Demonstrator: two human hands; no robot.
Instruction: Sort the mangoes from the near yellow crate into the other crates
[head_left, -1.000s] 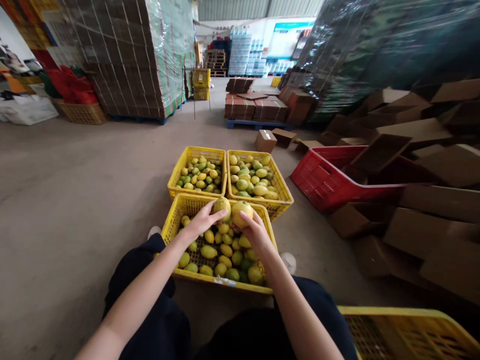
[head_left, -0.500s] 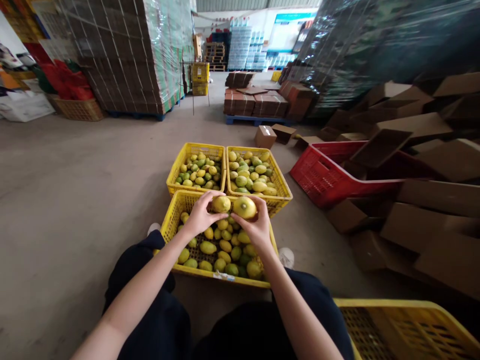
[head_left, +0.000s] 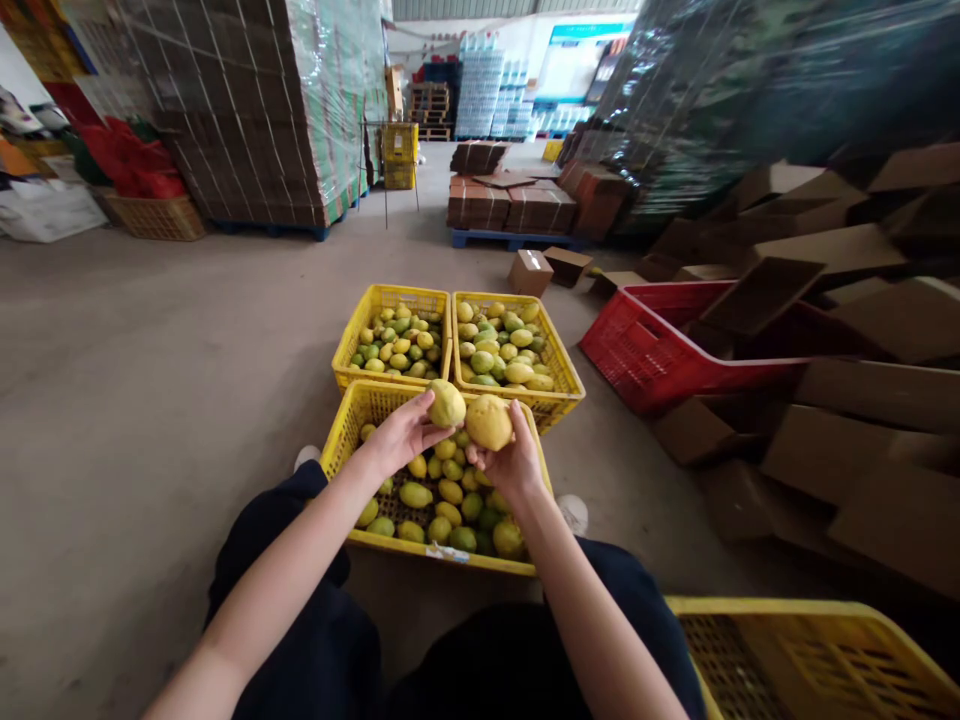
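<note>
My left hand point(head_left: 403, 435) is closed around a yellow-green lemon point(head_left: 448, 404), thumb on its upper left and fingers below. Beside it, my right hand point(head_left: 514, 458) grips a larger yellow lemon point(head_left: 489, 422), its fingers underneath. Both fruits are held up side by side over the far part of the near yellow crate point(head_left: 341, 420). Inside that crate lie several yellow and green lemons point(head_left: 415, 494), with the dark slatted bottom showing between them. My wrists and hands cover part of the crate's contents.
Behind stand two yellow crates of lemons, a left one point(head_left: 341, 365) and a right one point(head_left: 574, 385). A red crate point(head_left: 637, 350) and loose cardboard boxes point(head_left: 862, 450) fill the right. Another yellow crate point(head_left: 787, 607) is at lower right. A loaded blue pallet point(head_left: 510, 240) stands farther back.
Both lemons have been turned in my hands, so different sides face me. My fingers have shifted beneath the fruits; the left lemon is slightly higher. The crates have stayed put.
</note>
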